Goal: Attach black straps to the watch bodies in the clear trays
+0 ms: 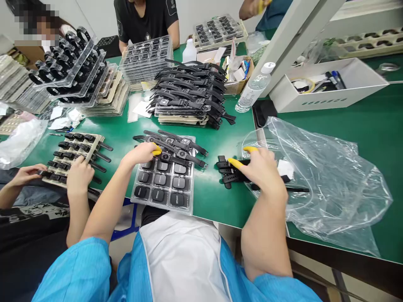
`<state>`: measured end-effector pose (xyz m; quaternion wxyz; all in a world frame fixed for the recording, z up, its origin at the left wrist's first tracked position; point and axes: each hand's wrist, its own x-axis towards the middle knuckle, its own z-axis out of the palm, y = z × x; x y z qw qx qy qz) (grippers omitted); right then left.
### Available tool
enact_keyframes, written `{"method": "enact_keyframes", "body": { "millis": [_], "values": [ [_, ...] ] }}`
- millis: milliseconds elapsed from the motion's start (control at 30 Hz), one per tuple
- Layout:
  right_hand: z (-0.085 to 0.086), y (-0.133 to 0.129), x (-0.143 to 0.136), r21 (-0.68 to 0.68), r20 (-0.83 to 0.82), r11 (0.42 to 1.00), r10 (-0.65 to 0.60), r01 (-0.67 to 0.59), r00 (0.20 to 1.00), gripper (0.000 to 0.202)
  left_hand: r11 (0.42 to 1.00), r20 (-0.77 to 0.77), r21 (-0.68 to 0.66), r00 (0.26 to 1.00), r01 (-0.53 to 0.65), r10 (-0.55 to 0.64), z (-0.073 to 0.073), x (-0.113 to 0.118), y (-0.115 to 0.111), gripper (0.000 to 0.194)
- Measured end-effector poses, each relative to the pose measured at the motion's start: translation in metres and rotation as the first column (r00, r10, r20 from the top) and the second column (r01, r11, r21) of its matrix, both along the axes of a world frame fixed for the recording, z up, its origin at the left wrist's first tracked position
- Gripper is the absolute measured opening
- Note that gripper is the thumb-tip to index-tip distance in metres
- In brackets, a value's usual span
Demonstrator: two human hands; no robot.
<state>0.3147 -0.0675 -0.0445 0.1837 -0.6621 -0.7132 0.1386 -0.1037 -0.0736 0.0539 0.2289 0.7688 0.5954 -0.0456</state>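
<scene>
Black straps lie beneath the right hand.

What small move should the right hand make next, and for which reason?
Probably the right hand should draw one piece from the black straps: its fingers are at this pile, while the left hand is at a strapped watch over the tray, whose near rows have no straps lying across them.
</scene>
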Motion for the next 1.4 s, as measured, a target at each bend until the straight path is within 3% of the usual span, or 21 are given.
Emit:
{"method": "enact_keyframes", "body": {
  "millis": [167,300,367,467,567,633,733,800,933,1067,1200,1400],
  "values": [
    [-0.001,-0.005,0.015,-0.146,0.085,0.976,-0.150,0.161,0.985,0.067,0.977,0.028,0.109,0.983,-0.183,0.181,-0.017,0.006,0.003,0.008],
    [-0.003,-0.003,0.016,-0.247,0.089,0.953,-0.156,0.174,0.984,0.060,0.973,0.006,0.148,0.984,-0.178,0.179,-0.029,0.007,0.008,0.002],
    [-0.003,0.000,0.017,-0.254,0.086,0.949,-0.168,0.185,0.982,0.057,0.965,-0.026,0.219,0.988,-0.144,0.153,-0.034,0.006,0.007,0.005],
    [-0.003,0.003,0.022,-0.234,0.038,0.957,-0.165,0.170,0.986,0.045,0.901,-0.114,0.413,0.974,-0.133,0.196,-0.037,0.001,-0.002,0.018],
    [0.001,0.004,0.022,-0.136,-0.190,0.985,-0.127,0.102,0.974,0.039,0.890,-0.206,0.428,0.942,-0.156,0.264,-0.031,-0.009,-0.018,0.020],
    [0.006,0.003,0.015,-0.073,-0.478,0.995,-0.090,0.062,0.874,0.040,0.934,-0.281,0.334,0.932,-0.128,0.228,-0.024,-0.016,-0.030,0.016],
    [0.014,0.000,-0.011,-0.005,-0.827,1.000,-0.022,0.031,0.561,0.044,0.970,-0.380,0.241,0.917,-0.033,0.126,-0.017,-0.023,-0.040,0.017],
    [0.019,-0.004,-0.035,0.027,-0.922,1.000,0.028,-0.006,0.385,0.050,0.970,-0.412,0.243,0.907,0.018,0.087,-0.016,-0.023,-0.041,0.020],
    [0.027,-0.018,-0.080,0.015,-0.989,0.987,0.038,-0.158,0.145,0.053,0.960,-0.414,0.268,0.909,0.077,0.042,-0.019,-0.022,-0.035,0.025],
    [0.030,-0.033,-0.106,-0.049,-0.999,0.942,-0.042,-0.331,0.027,0.049,0.945,-0.381,0.304,0.924,0.122,0.004,-0.025,-0.028,-0.032,0.028],
    [0.028,-0.038,-0.115,-0.076,-0.996,0.905,-0.087,-0.418,-0.007,0.044,0.933,-0.331,0.337,0.943,0.126,-0.008,-0.031,-0.033,-0.032,0.030],
    [0.021,-0.038,-0.116,-0.060,-0.993,0.876,-0.099,-0.478,-0.056,0.034,0.937,-0.405,0.333,0.913,0.104,0.043,-0.034,-0.024,-0.032,0.029]
  ]
}}
